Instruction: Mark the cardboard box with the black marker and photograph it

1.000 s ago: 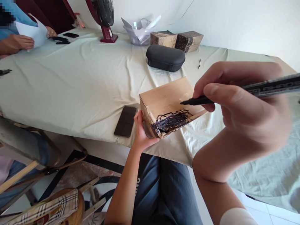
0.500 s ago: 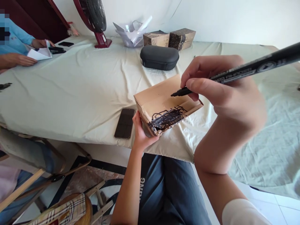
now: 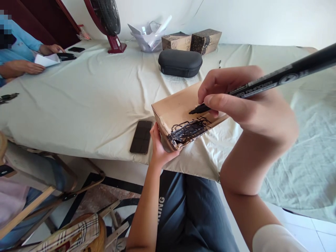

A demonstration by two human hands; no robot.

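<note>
A brown cardboard box (image 3: 176,101) is tilted at the table's front edge, with a dense patch of black scribble along its near side. My left hand (image 3: 163,148) grips the box's near left corner, thumb and fingers wrapped around it. Above the box, my right hand (image 3: 236,94) is closed in a writing grip on a black marker (image 3: 288,75). The marker's uncapped tip points at the box's upper face, just above the scribble; whether it touches I cannot tell. Left of the box lies a dark smartphone (image 3: 141,137).
Behind the box sit a black zip case (image 3: 180,63), two scribbled cardboard boxes (image 3: 206,41), a clear plastic basket (image 3: 144,42) of papers and a red fan (image 3: 115,43). At the far left, another person's hands (image 3: 31,67) hold white paper. A wooden stool (image 3: 101,231) stands below left.
My right hand and the marker have moved slightly left and down, bringing the tip nearer the scribble. The left hand keeps its hold on the box. The view has shifted slightly.
</note>
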